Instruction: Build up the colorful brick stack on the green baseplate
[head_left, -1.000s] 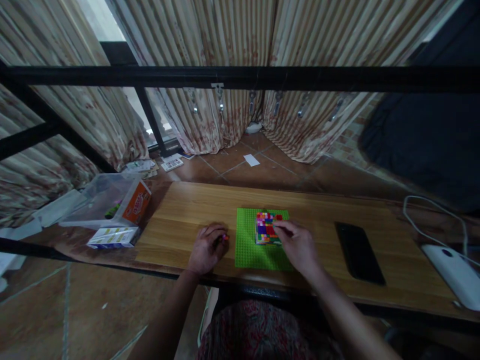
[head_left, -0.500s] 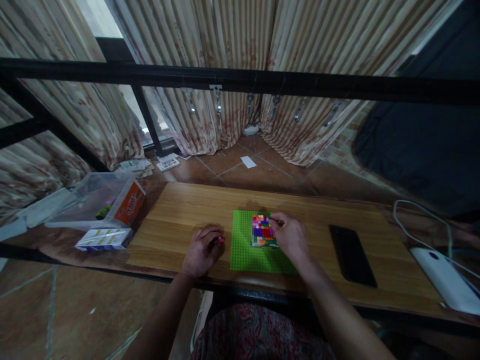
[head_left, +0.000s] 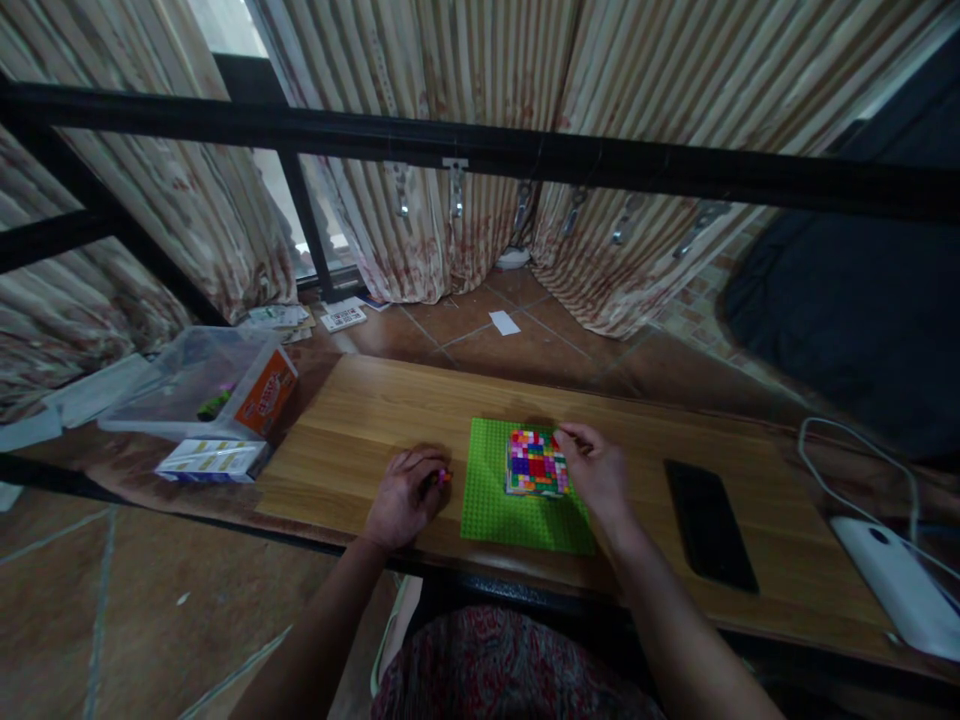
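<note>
Right hand [head_left: 600, 478] has shifted from the near right edge of the brick block [head_left: 536, 463] up to its far right corner over the last second; fingertips pinched together there, touching the top layer, and whether a small brick sits in the pinch is too small to tell. Reads as placing or pressing a piece on that corner, so the work looks to be on the top course. Left hand [head_left: 405, 492] hasn't moved: loosely curled, resting on the wooden tabletop [head_left: 360, 420] just left of the baseplate, closed on a few small bricks [head_left: 442, 477], pink and orange showing at the fingertips. Block is a squat square stack of studded plastic bricks, mixed red, yellow, purple, green and pink, seated on the far half of a bright green studded baseplate [head_left: 495, 515]. Tabletop is pale wood grain, smooth. Right of the plate, apart from it, a black phone [head_left: 709, 525], flat and glossy. Far left, a clear plastic tub [head_left: 187, 375] with an orange-labelled box [head_left: 266, 390] leaning against it.
</note>
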